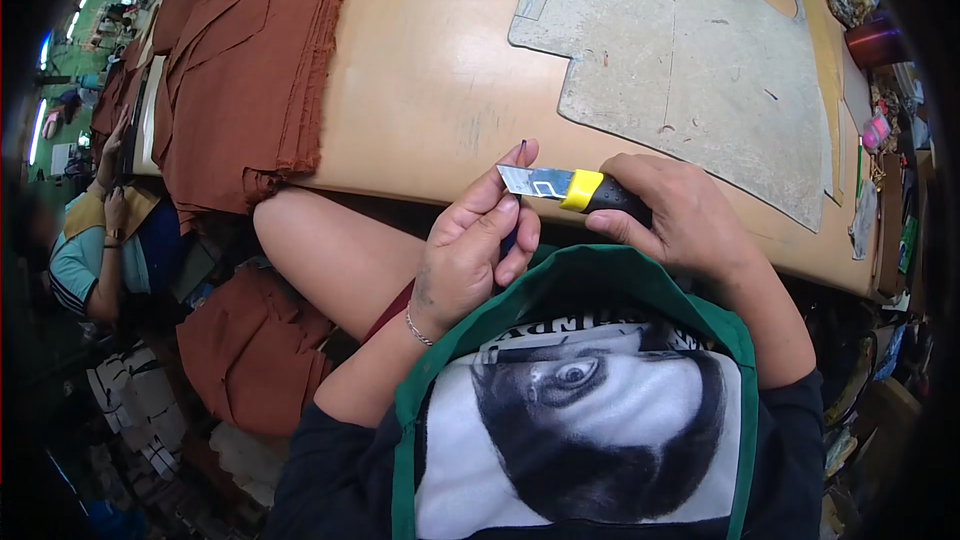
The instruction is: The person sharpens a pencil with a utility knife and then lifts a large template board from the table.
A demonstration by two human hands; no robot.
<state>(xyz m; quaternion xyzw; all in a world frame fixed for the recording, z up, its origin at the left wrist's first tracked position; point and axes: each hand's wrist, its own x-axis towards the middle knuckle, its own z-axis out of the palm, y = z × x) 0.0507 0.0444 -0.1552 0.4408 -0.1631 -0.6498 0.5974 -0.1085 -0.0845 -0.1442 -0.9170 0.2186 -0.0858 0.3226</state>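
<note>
My right hand [680,205] is wrapped round the black handle of a utility knife [580,190] with a yellow collar. Its wide silver blade points left and lies over the fingers of my left hand [475,235]. Between those fingers and thumb I pinch a thin dark stick [523,148], its narrow tip standing up just beyond the blade. Most of the stick is hidden by the fingers and blade, so its kind cannot be made out. Both hands are above my lap, at the near edge of the tan table [430,70].
A stack of rust-brown fabric pieces [240,70] covers the table's left side; more brown fabric [255,350] lies below. A large grey pattern board [690,70] rests at the right, with small scraps on it. Another person [110,240] works at the far left.
</note>
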